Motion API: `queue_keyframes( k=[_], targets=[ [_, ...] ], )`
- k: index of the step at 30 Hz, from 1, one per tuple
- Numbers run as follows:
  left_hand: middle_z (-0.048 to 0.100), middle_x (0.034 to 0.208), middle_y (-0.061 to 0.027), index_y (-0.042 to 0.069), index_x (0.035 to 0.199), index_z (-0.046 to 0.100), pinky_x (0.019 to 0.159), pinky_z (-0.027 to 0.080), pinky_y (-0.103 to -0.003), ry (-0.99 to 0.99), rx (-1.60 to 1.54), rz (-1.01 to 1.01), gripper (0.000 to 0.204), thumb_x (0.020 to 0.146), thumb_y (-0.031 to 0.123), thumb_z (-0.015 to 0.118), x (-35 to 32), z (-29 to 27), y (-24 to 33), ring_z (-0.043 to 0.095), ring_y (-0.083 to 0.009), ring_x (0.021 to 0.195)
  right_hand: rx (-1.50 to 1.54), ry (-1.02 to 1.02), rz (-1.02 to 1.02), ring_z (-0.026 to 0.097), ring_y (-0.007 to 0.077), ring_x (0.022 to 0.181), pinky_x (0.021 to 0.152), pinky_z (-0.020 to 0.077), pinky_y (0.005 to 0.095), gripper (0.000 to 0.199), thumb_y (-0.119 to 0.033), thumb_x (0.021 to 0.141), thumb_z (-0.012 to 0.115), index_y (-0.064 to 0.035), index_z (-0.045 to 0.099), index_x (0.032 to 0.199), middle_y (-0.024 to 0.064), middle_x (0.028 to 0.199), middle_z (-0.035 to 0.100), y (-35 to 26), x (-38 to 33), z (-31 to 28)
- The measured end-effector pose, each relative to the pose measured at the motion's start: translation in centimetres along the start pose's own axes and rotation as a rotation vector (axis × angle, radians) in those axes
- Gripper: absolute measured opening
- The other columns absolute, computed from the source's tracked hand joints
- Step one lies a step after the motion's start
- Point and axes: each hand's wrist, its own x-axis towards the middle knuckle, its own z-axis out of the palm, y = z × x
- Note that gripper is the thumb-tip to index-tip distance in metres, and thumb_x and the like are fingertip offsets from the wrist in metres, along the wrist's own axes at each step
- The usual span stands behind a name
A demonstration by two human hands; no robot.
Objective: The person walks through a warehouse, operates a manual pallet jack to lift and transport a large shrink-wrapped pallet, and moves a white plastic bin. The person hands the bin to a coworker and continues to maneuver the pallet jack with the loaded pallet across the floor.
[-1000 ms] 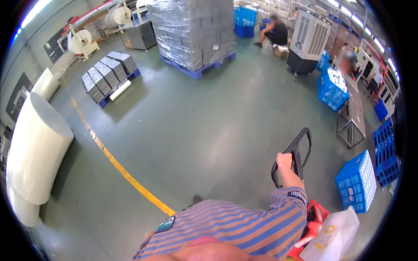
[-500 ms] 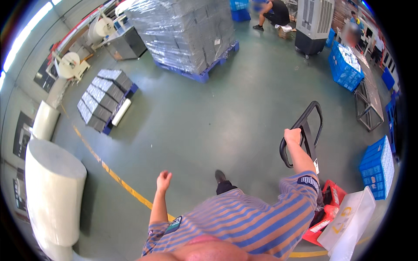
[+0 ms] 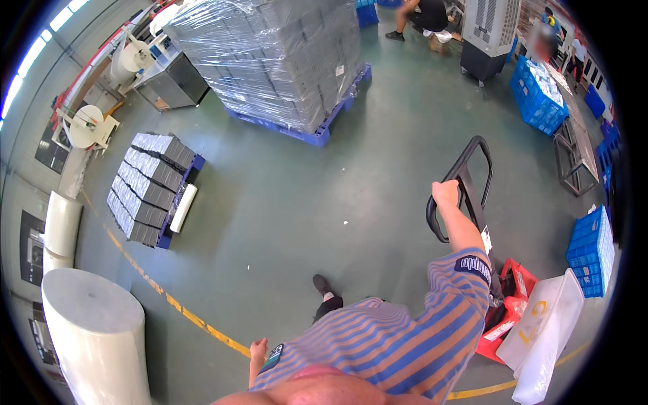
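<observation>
While the right hand point(image 3: 445, 194) wraps its fingers round the black pallet-jack handle point(image 3: 474, 202) out at front right, the left hand point(image 3: 258, 348) hangs low, grip impossible to tell, and steering looks under way, calling for a firm, even pull

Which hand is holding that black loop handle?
The right hand, curled around the black loop handle. The left hand is well away, beside the striped shirt.
</observation>
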Motion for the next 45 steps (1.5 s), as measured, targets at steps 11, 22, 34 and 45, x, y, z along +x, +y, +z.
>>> queue_keyframes(
  k=[11,22,34,45],
  targets=[
    [0.059,0.083,-0.0104,-0.001,0.104,0.050,0.071,0.044,-0.031,0.127,0.232,0.720,0.042,0.074,0.025,0.063,14.3,-2.7,35.3,0.056,-0.0201,0.078,0.072,-0.041,-0.032,0.056,0.0332,0.088,0.076,0.0437,0.0375,0.048,-0.019,0.067,0.055,0.0068,0.037,0.103,0.0240,0.091,0.056,-15.9,-3.9,6.0],
    [0.036,0.125,-0.0164,0.005,0.131,0.020,0.086,0.038,-0.037,-0.369,0.209,1.604,0.085,0.064,0.016,0.072,9.0,11.7,71.1,0.050,-0.0260,0.098,0.321,-0.094,-0.182,0.055,0.0287,0.064,0.060,0.0425,0.0374,0.041,-0.014,0.061,0.060,0.0033,0.038,0.091,0.0145,0.067,0.051,-22.8,-18.4,-0.5],
    [0.031,0.128,-0.0192,0.000,0.128,0.024,0.098,0.026,-0.038,-1.756,-0.201,2.045,0.094,0.053,0.018,0.077,-25.7,27.5,93.3,0.028,-0.0289,0.121,-0.113,0.149,-0.139,0.054,0.0307,0.059,0.053,0.0416,0.0363,0.040,-0.007,0.056,0.058,-0.0045,0.050,0.095,0.0138,0.060,0.052,-38.3,-37.4,-24.9],
    [0.053,0.077,-0.0028,0.001,0.098,0.043,0.057,0.043,-0.022,-2.290,-0.383,0.965,0.033,0.072,0.002,0.063,-31.6,16.1,93.4,0.052,-0.0106,0.068,-0.978,1.570,-0.038,0.044,0.0185,0.044,0.040,0.0342,0.0276,0.018,-0.005,0.061,0.068,-0.0068,0.050,0.060,0.0036,0.053,0.045,-42.3,-44.9,-30.4]
  ],
)
